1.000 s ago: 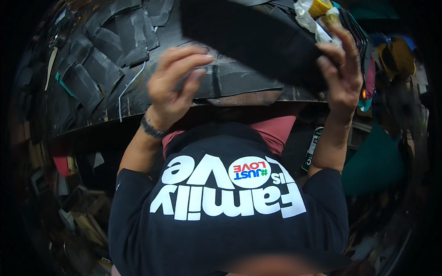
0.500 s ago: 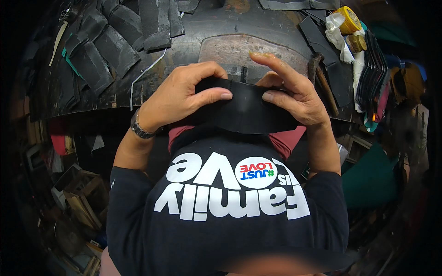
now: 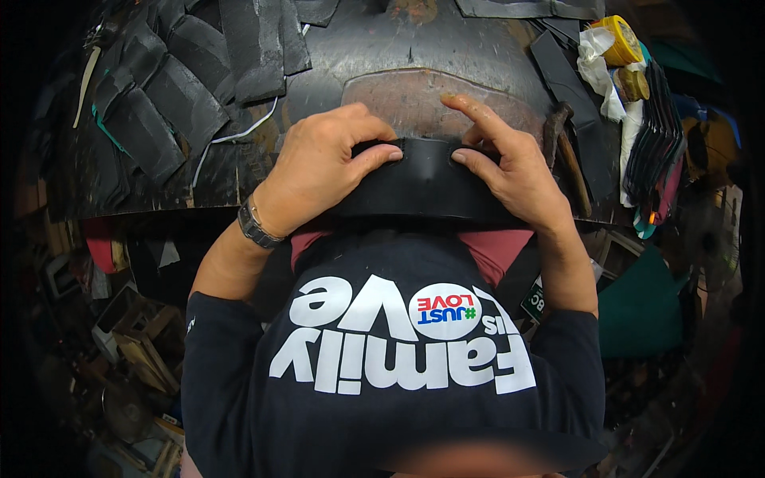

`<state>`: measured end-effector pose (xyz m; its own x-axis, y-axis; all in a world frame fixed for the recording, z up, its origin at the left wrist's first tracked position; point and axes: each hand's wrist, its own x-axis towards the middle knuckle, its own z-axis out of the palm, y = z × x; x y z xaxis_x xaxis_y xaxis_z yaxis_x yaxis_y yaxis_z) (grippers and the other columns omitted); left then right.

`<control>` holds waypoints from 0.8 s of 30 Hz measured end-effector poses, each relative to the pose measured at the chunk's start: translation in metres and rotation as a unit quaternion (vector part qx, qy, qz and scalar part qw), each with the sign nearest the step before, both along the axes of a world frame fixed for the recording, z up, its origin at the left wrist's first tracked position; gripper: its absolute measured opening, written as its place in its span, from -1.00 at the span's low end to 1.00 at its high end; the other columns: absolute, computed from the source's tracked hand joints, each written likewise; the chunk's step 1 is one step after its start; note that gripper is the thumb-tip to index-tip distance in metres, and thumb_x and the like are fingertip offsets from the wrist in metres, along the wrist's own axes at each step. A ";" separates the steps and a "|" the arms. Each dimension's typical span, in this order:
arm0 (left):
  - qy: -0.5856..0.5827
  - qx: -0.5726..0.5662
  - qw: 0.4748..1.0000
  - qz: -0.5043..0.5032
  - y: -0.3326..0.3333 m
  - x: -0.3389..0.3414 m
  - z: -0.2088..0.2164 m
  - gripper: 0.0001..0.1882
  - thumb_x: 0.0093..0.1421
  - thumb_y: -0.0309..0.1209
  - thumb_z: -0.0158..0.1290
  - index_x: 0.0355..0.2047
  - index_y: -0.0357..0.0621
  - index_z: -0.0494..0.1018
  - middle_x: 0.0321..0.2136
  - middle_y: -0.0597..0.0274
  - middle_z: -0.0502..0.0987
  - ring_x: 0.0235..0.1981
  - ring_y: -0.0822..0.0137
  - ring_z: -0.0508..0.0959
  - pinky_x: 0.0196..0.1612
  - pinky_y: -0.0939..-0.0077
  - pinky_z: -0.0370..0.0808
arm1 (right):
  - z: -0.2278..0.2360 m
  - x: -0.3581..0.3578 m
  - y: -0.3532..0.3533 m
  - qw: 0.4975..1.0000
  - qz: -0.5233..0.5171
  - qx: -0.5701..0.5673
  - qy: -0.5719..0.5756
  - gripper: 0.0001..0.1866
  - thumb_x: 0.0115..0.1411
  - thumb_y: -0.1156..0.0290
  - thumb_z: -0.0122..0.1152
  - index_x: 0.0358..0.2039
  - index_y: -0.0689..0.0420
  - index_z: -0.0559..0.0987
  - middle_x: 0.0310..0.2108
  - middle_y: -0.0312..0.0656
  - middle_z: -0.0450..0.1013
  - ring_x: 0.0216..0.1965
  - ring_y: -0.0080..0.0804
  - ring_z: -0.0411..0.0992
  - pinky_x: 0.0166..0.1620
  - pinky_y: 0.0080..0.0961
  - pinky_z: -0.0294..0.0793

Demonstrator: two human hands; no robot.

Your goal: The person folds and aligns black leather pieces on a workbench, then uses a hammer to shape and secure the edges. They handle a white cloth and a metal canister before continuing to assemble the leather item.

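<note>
A black sheet of leather-like material (image 3: 422, 187) is held between my two hands at the near edge of the dark worktable (image 3: 374, 48). My left hand (image 3: 323, 163), with a watch on the wrist, pinches its upper edge between thumb and fingers. On the other side my right hand (image 3: 510, 167) pinches the same edge with its thumb, while its index finger sticks out away from the sheet. That fingertip looks smeared with something yellowish. Beyond the sheet lies a worn brownish board (image 3: 422, 95) set on the tabletop.
Several black cut pieces (image 3: 187, 99) overlap at the far left, near a white cord (image 3: 239, 135). At right lie a hammer (image 3: 570, 159), a yellow tub (image 3: 617, 41), a small tin (image 3: 631, 84) and a stack of dark pieces (image 3: 653, 119). Wooden items (image 3: 147, 358) sit below left.
The black sheet has come down from a raised tilt to lie lower at the table edge. Both hands keep their pinch, and my right index finger has bent slightly. The view has shifted a little.
</note>
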<state>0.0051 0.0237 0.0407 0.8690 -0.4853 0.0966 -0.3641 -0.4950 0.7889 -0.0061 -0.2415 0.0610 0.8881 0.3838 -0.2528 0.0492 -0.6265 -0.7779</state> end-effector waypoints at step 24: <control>0.022 0.077 0.996 -0.026 -0.005 0.013 -0.003 -0.82 0.15 -0.33 0.30 -0.39 -0.18 0.60 -0.48 0.16 0.54 -0.48 0.12 0.59 -0.41 0.33 0.48 | -0.013 0.006 0.002 0.998 0.017 -0.020 -0.063 -0.16 -0.01 0.71 0.36 0.34 0.07 0.38 0.16 -0.08 0.51 -0.30 -0.34 0.55 -0.13 -0.44 0.59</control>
<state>0.0181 0.0192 0.0375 0.8436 -0.5366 -0.0196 -0.3598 -0.5921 0.7211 -0.0001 -0.2395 0.0485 0.9002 0.4065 -0.1561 0.1668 -0.6531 -0.7387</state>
